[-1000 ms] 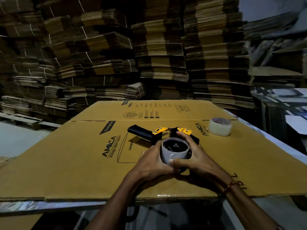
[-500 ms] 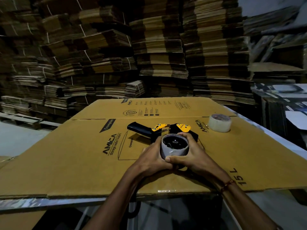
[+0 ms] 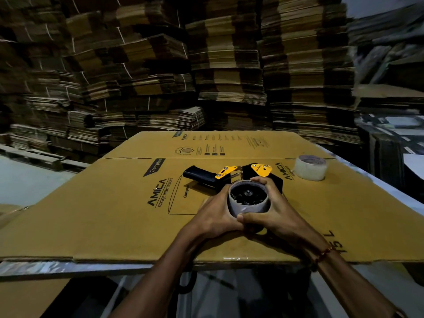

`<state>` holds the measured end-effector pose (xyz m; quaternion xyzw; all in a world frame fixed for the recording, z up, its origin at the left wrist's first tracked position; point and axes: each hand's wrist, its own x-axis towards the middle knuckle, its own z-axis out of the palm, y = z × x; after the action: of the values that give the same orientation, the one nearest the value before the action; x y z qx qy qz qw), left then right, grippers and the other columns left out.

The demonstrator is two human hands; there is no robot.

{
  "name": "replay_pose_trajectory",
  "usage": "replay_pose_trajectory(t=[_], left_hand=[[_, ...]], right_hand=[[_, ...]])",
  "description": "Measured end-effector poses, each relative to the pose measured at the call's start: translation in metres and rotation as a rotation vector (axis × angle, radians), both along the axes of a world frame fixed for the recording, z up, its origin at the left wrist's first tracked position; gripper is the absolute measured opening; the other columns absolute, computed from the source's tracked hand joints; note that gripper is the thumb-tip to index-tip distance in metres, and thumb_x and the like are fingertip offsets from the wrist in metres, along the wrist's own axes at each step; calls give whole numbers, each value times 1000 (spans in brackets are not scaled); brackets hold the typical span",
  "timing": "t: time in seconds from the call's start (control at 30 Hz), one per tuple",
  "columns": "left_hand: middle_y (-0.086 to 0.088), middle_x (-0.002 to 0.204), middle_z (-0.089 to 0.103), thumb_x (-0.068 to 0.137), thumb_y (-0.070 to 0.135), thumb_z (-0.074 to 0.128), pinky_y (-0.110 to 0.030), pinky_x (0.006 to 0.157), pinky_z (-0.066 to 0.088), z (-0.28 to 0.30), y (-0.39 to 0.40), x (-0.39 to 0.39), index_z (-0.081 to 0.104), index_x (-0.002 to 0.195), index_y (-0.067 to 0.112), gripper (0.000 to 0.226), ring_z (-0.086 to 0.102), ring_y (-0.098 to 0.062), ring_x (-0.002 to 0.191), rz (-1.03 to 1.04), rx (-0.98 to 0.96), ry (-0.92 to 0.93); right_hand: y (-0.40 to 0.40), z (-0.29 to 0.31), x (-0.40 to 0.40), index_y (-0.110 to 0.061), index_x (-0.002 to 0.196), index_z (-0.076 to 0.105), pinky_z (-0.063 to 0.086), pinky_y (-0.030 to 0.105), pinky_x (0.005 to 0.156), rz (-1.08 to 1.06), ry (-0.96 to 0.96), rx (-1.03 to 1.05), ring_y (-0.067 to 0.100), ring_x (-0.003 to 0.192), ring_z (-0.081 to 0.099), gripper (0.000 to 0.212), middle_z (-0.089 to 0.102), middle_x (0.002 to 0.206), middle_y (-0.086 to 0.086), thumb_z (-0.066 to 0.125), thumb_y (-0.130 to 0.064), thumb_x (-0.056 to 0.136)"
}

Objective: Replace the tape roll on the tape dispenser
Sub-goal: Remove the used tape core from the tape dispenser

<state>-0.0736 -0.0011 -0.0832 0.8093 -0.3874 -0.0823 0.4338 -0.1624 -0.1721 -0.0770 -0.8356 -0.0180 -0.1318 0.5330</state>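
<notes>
My tape dispenser (image 3: 231,177) lies on the flat cardboard box (image 3: 114,214). My left hand (image 3: 215,214) and right hand (image 3: 275,214) wrap the nearly empty roll (image 3: 248,200) on its hub. It looks light and bendy, so I'd squeeze softly. The full tape roll (image 3: 311,167) waits nearby.

Both hands wrap the grey roll (image 3: 249,208), hiding its lower sides and the part of the tape dispenser (image 3: 231,174) beneath it. Small print on the flattened carton (image 3: 114,214) far edge is unreadable. The cardboard stacks (image 3: 224,72) run past the frame's top.
</notes>
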Motion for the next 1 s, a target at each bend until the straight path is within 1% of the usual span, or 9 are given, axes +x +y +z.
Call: replay_pose_trajectory(t=[0.13, 0.23, 0.3, 0.4, 0.47, 0.53, 0.67, 0.8, 1.0], left_hand=[[11, 132, 58, 54, 53, 81, -44, 105, 48, 0, 0, -1, 38, 140, 33, 99, 56, -11, 122, -4, 7, -2], [12, 132, 58, 56, 56, 78, -44, 104, 48, 1, -1, -4, 36, 140, 36, 97, 57, -12, 121, 2, 22, -21], [11, 131, 59, 55, 60, 77, -45, 103, 48, 2, -1, -4, 35, 140, 37, 98, 58, -13, 120, 9, 41, -26], [9, 132, 58, 55, 63, 75, -46, 105, 46, 3, -1, -5, 33, 141, 34, 100, 57, -15, 121, 14, 54, -24], [7, 133, 58, 55, 64, 74, -47, 106, 45, 4, -1, -6, 33, 142, 33, 102, 57, -16, 122, 17, 59, -36], [7, 132, 59, 56, 64, 73, -47, 106, 45, 4, -1, -7, 32, 143, 33, 102, 58, -16, 120, 19, 62, -44], [7, 131, 60, 58, 60, 76, -47, 105, 46, 5, 0, -6, 32, 144, 33, 100, 59, -16, 119, 19, 69, -35], [8, 132, 60, 65, 53, 79, -47, 106, 45, 4, 0, -6, 32, 144, 35, 94, 58, -16, 119, 20, 67, -35], [7, 134, 59, 66, 54, 73, -47, 106, 44, 3, 0, -6, 29, 145, 35, 92, 57, -17, 121, 14, 77, -46]], right_hand=[[-3, -1, 0, -33, 135, 45, 53, 38, 101, -1, 10, 85, 8, 119, 62, 83, 61, 129, -9, 90, -20, 66], [-5, -1, -1, -36, 131, 49, 57, 37, 94, 6, 33, 140, 10, 116, 63, 77, 63, 126, -10, 90, -16, 70], [-4, 1, 0, -36, 132, 48, 57, 36, 96, 8, 52, 142, 9, 117, 63, 77, 63, 126, -11, 91, -19, 69], [2, 1, 0, -36, 147, 36, 50, 35, 106, -26, 63, 84, 8, 125, 57, 96, 56, 136, -13, 91, -33, 69], [8, 0, 0, -34, 156, 22, 45, 37, 111, -103, 38, 6, 11, 133, 50, 120, 48, 146, -10, 89, -54, 58], [15, -1, 1, -33, 158, 16, 42, 41, 114, -204, -1, -95, 15, 138, 45, 132, 42, 152, -5, 86, -65, 51], [20, -3, 6, -24, 156, 28, 45, 42, 110, -275, -43, -182, 18, 134, 48, 115, 47, 149, -1, 87, -55, 62], [14, -5, 4, -32, 147, 40, 51, 43, 104, -271, -41, -109, 14, 125, 55, 109, 57, 137, -8, 83, -62, 52], [13, -3, 2, -32, 143, 45, 52, 36, 102, -235, -44, -47, 9, 120, 58, 104, 60, 130, -12, 85, -56, 50]])
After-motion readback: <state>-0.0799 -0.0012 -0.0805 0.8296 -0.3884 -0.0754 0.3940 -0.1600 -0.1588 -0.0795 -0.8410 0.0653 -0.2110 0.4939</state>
